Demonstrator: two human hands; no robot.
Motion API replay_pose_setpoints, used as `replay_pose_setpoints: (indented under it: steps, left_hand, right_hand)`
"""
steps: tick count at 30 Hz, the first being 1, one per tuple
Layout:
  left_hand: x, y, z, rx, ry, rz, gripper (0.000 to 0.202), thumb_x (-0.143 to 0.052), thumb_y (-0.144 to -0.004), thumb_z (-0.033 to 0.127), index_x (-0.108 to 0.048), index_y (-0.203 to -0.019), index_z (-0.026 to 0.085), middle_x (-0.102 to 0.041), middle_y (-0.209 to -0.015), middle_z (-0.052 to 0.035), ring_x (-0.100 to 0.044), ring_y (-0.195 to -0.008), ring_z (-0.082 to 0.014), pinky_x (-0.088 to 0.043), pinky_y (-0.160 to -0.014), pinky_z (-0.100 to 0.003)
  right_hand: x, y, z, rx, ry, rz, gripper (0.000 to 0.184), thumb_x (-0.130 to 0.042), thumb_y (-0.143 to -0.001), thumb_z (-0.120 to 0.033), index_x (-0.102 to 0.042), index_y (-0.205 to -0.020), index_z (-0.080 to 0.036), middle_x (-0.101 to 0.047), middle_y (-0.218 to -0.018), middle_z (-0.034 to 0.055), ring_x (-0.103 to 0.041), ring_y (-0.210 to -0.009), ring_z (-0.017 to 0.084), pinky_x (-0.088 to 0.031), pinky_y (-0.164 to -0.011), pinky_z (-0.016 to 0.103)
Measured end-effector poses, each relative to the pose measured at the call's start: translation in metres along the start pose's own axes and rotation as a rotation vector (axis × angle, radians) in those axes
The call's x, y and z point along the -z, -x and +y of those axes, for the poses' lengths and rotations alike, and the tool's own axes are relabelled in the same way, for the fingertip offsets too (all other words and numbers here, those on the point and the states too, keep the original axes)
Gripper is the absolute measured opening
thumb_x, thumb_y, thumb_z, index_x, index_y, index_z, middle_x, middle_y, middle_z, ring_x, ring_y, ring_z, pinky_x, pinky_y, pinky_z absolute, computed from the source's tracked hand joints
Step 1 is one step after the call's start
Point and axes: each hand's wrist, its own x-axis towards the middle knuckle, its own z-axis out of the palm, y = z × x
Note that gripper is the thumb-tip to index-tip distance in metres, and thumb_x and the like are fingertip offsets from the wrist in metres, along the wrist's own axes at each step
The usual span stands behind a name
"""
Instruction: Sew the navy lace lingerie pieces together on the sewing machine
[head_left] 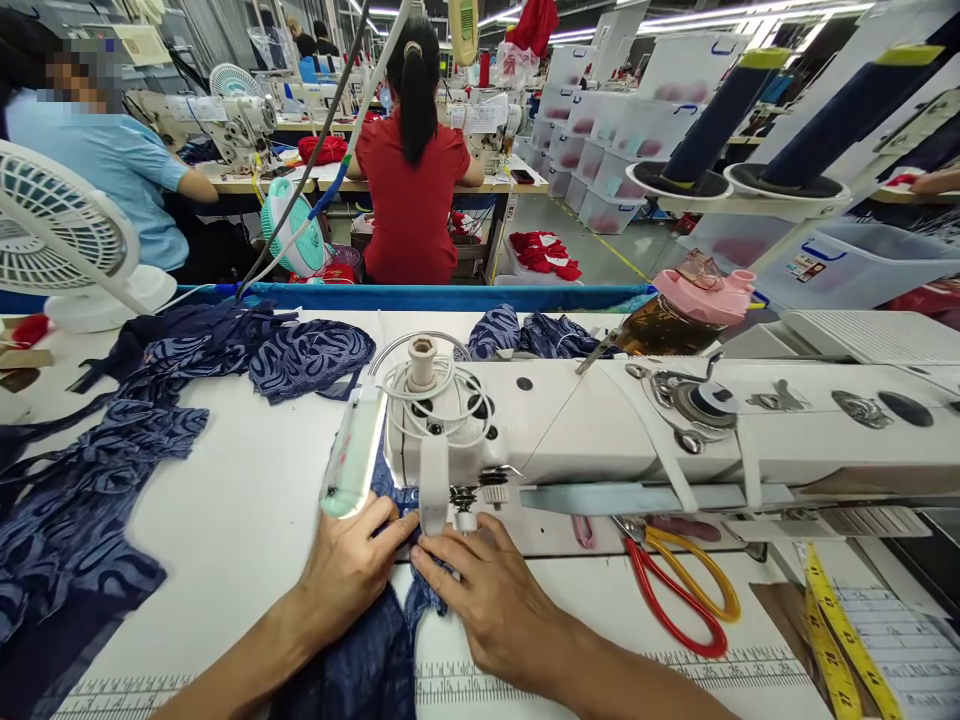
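A white sewing machine (pixel 675 420) lies across the table in front of me. A strip of dark blue patterned fabric (pixel 375 650) runs from the table's near edge up under the needle area (pixel 461 510). My left hand (pixel 349 565) lies on the fabric just left of the needle, fingers pressed together on the cloth. My right hand (pixel 487 595) rests just right of it, fingertips pinching the fabric's edge near the presser foot. The two hands nearly touch at the fingertips.
Piles of blue patterned fabric (pixel 90 480) cover the table's left. Red and yellow scissors (pixel 679 590) and a yellow tape measure (pixel 844 630) lie to the right. A white fan (pixel 60 230) stands far left. A person in red (pixel 412 170) and one in blue (pixel 112 160) sit beyond.
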Motion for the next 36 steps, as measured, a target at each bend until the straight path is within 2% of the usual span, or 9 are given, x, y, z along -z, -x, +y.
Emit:
replay_pose_setpoints:
  steps: [4, 6, 9, 12, 15, 18, 26, 31, 36]
  left_hand:
    - [-0.002, 0.0, 0.005, -0.04, -0.039, 0.006, 0.028, -0.046, -0.092, 0.005, -0.065, -0.112, 0.015, -0.066, -0.108, -0.0105, -0.06, -0.104, -0.0235, -0.044, -0.087, -0.037]
    - [-0.002, 0.002, 0.007, -0.051, -0.043, 0.005, 0.03, -0.045, -0.093, 0.004, -0.064, -0.114, 0.014, -0.066, -0.115, -0.0105, -0.059, -0.113, -0.0236, -0.044, -0.096, -0.039]
    - [-0.002, 0.003, 0.008, -0.027, -0.032, 0.057, 0.032, -0.044, -0.094, 0.003, -0.064, -0.115, 0.015, -0.069, -0.113, -0.0078, -0.06, -0.114, -0.0224, -0.04, -0.104, -0.043]
    - [-0.003, 0.002, 0.006, 0.004, -0.024, 0.083, 0.031, -0.045, -0.094, 0.005, -0.064, -0.114, 0.018, -0.07, -0.11, -0.0056, -0.062, -0.11, -0.0219, -0.03, -0.113, -0.052]
    - [-0.006, 0.0, 0.001, 0.018, -0.06, 0.017, 0.03, -0.046, -0.094, 0.006, -0.064, -0.115, 0.02, -0.07, -0.109, -0.0051, -0.063, -0.107, -0.0229, -0.023, -0.115, -0.06]
    - [-0.01, 0.0, -0.004, 0.015, -0.11, -0.042, 0.03, -0.048, -0.094, 0.007, -0.062, -0.117, 0.02, -0.069, -0.108, -0.0053, -0.062, -0.106, -0.0245, -0.027, -0.112, -0.063]
    - [-0.012, -0.011, -0.006, -0.013, -0.118, -0.007, 0.029, -0.047, -0.093, 0.007, -0.06, -0.114, 0.02, -0.067, -0.104, -0.0045, -0.057, -0.11, -0.0273, -0.035, -0.104, -0.062]
    - [0.0, -0.017, 0.003, 0.091, -0.14, -0.027, 0.029, -0.038, -0.087, 0.0, -0.059, -0.099, 0.015, -0.063, -0.099, -0.0084, -0.057, -0.102, -0.0257, -0.042, -0.098, -0.053]
    - [0.007, -0.01, 0.008, 0.067, -0.142, 0.01, 0.029, -0.034, -0.091, 0.0, -0.058, -0.094, 0.016, -0.061, -0.089, -0.0055, -0.059, -0.086, -0.0207, -0.047, -0.083, -0.039]
  right_hand:
    - [-0.001, 0.001, 0.0, 0.002, 0.013, 0.013, 0.056, -0.051, -0.086, -0.014, -0.044, -0.141, -0.017, -0.054, -0.138, 0.0103, -0.046, -0.12, 0.026, -0.019, -0.111, 0.049]
    - [-0.001, 0.002, 0.0, -0.008, 0.021, 0.013, 0.057, -0.051, -0.085, -0.014, -0.045, -0.141, -0.018, -0.055, -0.138, 0.0097, -0.047, -0.119, 0.026, -0.019, -0.111, 0.05]
    - [-0.001, 0.003, 0.0, -0.012, 0.029, 0.016, 0.058, -0.053, -0.084, -0.014, -0.045, -0.141, -0.02, -0.055, -0.138, 0.0086, -0.05, -0.116, 0.024, -0.02, -0.112, 0.048]
    - [0.0, 0.002, 0.001, -0.004, 0.026, 0.021, 0.062, -0.053, -0.082, -0.013, -0.044, -0.143, -0.019, -0.053, -0.14, 0.0082, -0.05, -0.114, 0.025, -0.015, -0.114, 0.048]
    - [0.0, -0.001, 0.003, -0.033, 0.018, 0.029, 0.064, -0.05, -0.083, -0.012, -0.04, -0.146, -0.019, -0.054, -0.138, 0.0076, -0.047, -0.116, 0.025, -0.006, -0.116, 0.048]
    - [0.0, -0.005, 0.005, -0.051, 0.004, 0.041, 0.062, -0.047, -0.086, -0.011, -0.039, -0.147, -0.019, -0.059, -0.131, 0.0078, -0.045, -0.119, 0.025, -0.001, -0.117, 0.049]
    - [-0.003, -0.012, 0.008, -0.114, 0.013, 0.017, 0.062, -0.045, -0.09, -0.015, -0.034, -0.151, -0.02, -0.065, -0.117, 0.0087, -0.045, -0.122, 0.028, -0.006, -0.117, 0.056]
    - [0.0, -0.009, 0.009, -0.099, -0.002, 0.01, 0.062, -0.044, -0.09, -0.013, -0.032, -0.151, -0.021, -0.054, -0.138, 0.008, -0.038, -0.13, 0.027, -0.008, -0.117, 0.056]
    - [0.001, -0.005, 0.005, -0.059, -0.017, 0.073, 0.055, -0.044, -0.092, -0.012, -0.041, -0.145, -0.022, -0.055, -0.135, 0.0052, -0.043, -0.122, 0.024, -0.007, -0.119, 0.051]
